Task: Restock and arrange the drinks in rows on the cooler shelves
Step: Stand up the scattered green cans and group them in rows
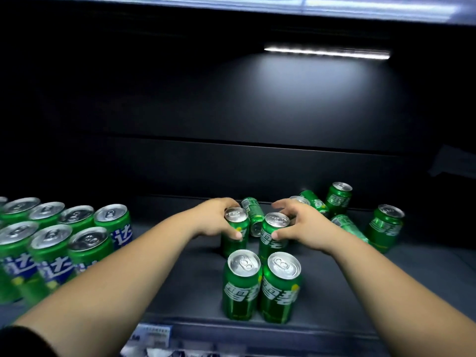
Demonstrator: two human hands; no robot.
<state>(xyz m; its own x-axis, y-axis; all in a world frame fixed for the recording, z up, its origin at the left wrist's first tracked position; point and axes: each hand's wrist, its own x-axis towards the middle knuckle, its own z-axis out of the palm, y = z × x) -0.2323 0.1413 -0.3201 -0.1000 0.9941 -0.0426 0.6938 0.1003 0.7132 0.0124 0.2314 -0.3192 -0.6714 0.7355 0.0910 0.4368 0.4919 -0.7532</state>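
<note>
Right at the lip there's a price tag [154, 334], white with print too fine for me to read. Just past it, on the dark shelf [180, 269], a front pair [261, 289] of green cans stands upright, side by side and touching, with silver tops and flat tabs. They carry big white characters on green, which I can't read cleanly through the blur.

Off to the left is a block [88, 253] of green cans packed in tight rows. These have a blue panel, and I can make out a white "达" on several.

Now the hands, directly behind the front pair. The left hand [219, 222] is wrapped round the left can [235, 235], fingers curled over its far rim and thumb pressed on the near side. The right hand [301, 228] has the right can [273, 234], thumb on the label and fingers arched round the back. Both cans are upright on the shelf, near each other (not quite touching, as far as I can see).

Behind them it's messy: tipped cans [253, 212] lie on their sides, one between the hands and two more to the right. Upright back cans [338, 199] stand near the rear wall and out right.

Overhead, a light strip [327, 53] glows on the dark back panel.
</note>
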